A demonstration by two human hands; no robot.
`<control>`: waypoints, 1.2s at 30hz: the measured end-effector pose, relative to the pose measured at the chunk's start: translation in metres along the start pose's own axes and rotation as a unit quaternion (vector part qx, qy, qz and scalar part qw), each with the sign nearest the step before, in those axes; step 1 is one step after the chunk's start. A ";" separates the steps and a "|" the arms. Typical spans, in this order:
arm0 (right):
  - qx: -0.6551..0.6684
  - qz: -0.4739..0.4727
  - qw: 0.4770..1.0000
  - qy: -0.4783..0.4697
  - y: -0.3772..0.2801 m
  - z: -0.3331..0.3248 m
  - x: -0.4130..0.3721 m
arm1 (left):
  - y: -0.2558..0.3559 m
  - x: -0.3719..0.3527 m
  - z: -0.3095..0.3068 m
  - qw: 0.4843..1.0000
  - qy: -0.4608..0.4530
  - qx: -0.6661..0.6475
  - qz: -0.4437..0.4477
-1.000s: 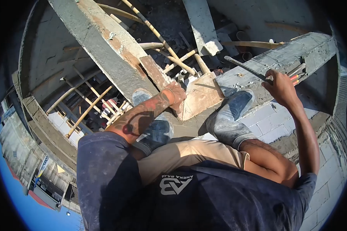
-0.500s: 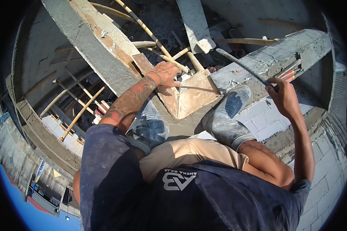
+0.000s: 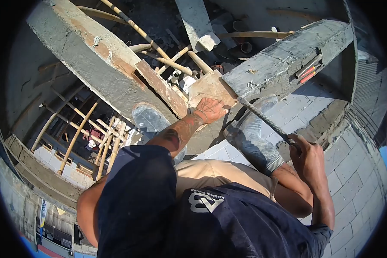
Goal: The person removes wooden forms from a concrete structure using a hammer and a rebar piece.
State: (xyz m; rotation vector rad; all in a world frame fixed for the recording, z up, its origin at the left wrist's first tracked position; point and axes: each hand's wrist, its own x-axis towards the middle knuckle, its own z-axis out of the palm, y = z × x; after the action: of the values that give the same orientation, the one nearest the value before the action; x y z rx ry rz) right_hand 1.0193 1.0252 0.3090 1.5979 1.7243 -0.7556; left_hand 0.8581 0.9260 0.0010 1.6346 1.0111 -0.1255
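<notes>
My left hand (image 3: 210,110) lies on the near end of a wooden board (image 3: 208,88), fingers stretched toward its right edge. This board sits in the corner between two concrete beams. My right hand (image 3: 307,155) is wrapped round the near end of a ribbed steel bar (image 3: 264,118). The bar slants up and left, and its far tip reaches the right edge of the board, close to my left fingers. Beside my left hand, a second, narrow board (image 3: 163,86) runs along the inner side of the left beam (image 3: 99,60).
Red-handled tools (image 3: 309,75) lie on the right beam (image 3: 288,56). My boots (image 3: 251,129) are either side of the corner, above a grey block wall (image 3: 344,189). Bamboo poles (image 3: 137,32) cross the deep opening ahead; more poles (image 3: 79,133) stand below left.
My left hand has moved from the far side of the boards' corner down onto the near end of the board. The bar's tip has swung down to the board's right edge.
</notes>
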 end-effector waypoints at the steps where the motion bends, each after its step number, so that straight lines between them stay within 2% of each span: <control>1: 0.019 0.002 1.000 -0.002 -0.001 0.006 -0.006 | -0.001 0.001 0.001 1.000 -0.001 0.015 0.006; 3: -0.004 -0.016 1.000 0.008 -0.002 0.019 -0.016 | -0.003 0.002 0.012 1.000 -0.007 0.025 0.014; 5: -0.012 -0.017 1.000 0.008 -0.004 0.031 -0.020 | -0.009 0.004 0.023 0.997 0.058 0.037 0.044; 8: -0.003 -0.002 1.000 0.017 -0.006 0.050 -0.022 | -0.004 0.005 0.010 0.999 0.010 0.034 0.032; 9: -0.003 0.010 1.000 -0.010 -0.005 0.054 -0.022 | -0.009 0.004 0.016 0.995 0.061 0.047 0.061; 17: 0.028 0.033 0.999 0.007 -0.004 0.069 -0.026 | -0.010 0.006 0.022 0.996 0.060 0.039 0.060; 19: 0.118 0.094 0.988 -0.018 -0.005 0.069 -0.027 | -0.012 0.007 0.019 0.993 0.079 0.046 0.069; 20: 0.116 0.094 0.989 -0.017 -0.004 0.072 -0.030 | -0.011 0.008 0.018 0.994 0.077 0.034 0.063; 23: 0.133 0.086 0.987 0.018 0.001 0.095 -0.041 | -0.012 0.008 0.021 0.994 0.084 0.021 0.063; 26: 0.157 0.058 0.981 0.100 0.009 0.120 -0.048 | -0.012 0.007 0.020 0.993 0.090 0.029 0.074; 31: 0.164 0.105 0.979 0.061 0.004 0.115 -0.046 | -0.009 0.008 0.010 0.994 0.076 0.031 0.067; 33: 0.167 0.124 0.976 0.057 0.004 0.111 -0.049 | -0.007 0.008 0.005 0.997 0.037 0.041 0.060; 36: 0.224 0.138 0.964 0.043 0.010 0.090 -0.047 | -0.010 0.010 0.007 0.993 0.064 0.043 0.090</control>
State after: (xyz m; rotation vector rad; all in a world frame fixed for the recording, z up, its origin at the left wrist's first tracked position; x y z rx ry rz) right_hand 1.0380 0.9265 0.2913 2.1493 1.4048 -0.9947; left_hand 0.8602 0.9255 -0.0144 1.8237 0.9601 0.0569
